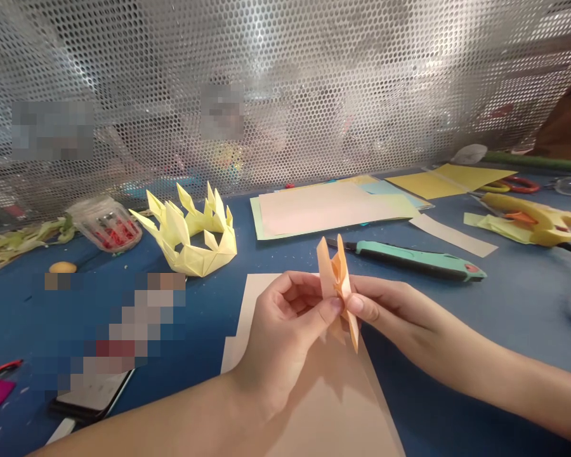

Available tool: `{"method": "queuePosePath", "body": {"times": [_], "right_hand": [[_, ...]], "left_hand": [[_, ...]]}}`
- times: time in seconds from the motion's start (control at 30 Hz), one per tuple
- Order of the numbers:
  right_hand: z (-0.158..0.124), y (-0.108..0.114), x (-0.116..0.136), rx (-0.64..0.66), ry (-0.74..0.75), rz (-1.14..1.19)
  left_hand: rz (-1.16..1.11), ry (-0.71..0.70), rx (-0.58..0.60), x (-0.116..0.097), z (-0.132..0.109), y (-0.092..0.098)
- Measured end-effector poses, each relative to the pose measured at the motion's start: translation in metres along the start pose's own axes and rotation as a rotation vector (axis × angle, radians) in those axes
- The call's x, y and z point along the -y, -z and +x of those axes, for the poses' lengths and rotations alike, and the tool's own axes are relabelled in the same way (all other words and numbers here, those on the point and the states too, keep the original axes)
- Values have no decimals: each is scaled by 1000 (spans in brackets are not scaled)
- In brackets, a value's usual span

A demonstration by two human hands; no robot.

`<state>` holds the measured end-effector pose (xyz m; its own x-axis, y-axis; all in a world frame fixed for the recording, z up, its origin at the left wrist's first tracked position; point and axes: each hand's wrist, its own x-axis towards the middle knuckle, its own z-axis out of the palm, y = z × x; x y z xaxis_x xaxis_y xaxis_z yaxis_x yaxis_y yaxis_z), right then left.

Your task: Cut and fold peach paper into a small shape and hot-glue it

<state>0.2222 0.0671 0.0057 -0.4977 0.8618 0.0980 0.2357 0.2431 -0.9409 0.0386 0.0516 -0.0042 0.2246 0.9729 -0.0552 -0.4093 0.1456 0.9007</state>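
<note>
Between my two hands is a small folded piece of orange paper, standing upright with pointed flaps at its top and bottom. My left hand pinches it from the left, thumb in front. My right hand grips its right side between thumb and fingers; some fingertips are hidden behind the paper. Below the hands lie pale pink paper sheets. A green utility knife lies just beyond my right hand. Farther left stands a yellow folded-paper crown with several points.
Stacked coloured sheets and a paper strip lie at the back. A yellow glue gun and scissors are on the right. To the left are a clear jar and a phone. A perforated metal screen closes the back.
</note>
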Motion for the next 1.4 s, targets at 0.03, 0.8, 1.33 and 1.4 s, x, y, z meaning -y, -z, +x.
{"method": "queuePosePath", "body": {"times": [0.03, 0.8, 1.33, 1.4], "right_hand": [[0, 0, 0, 16, 3, -11], [-2, 0, 10, 35, 2, 80], [-1, -1, 6, 36, 79, 8], [0, -1, 4, 33, 87, 3]], "left_hand": [[-6, 4, 6, 0, 0, 0], [-186, 40, 150, -2, -3, 1], [-92, 21, 85, 0, 0, 2], [-90, 31, 77, 1, 1, 3]]}}
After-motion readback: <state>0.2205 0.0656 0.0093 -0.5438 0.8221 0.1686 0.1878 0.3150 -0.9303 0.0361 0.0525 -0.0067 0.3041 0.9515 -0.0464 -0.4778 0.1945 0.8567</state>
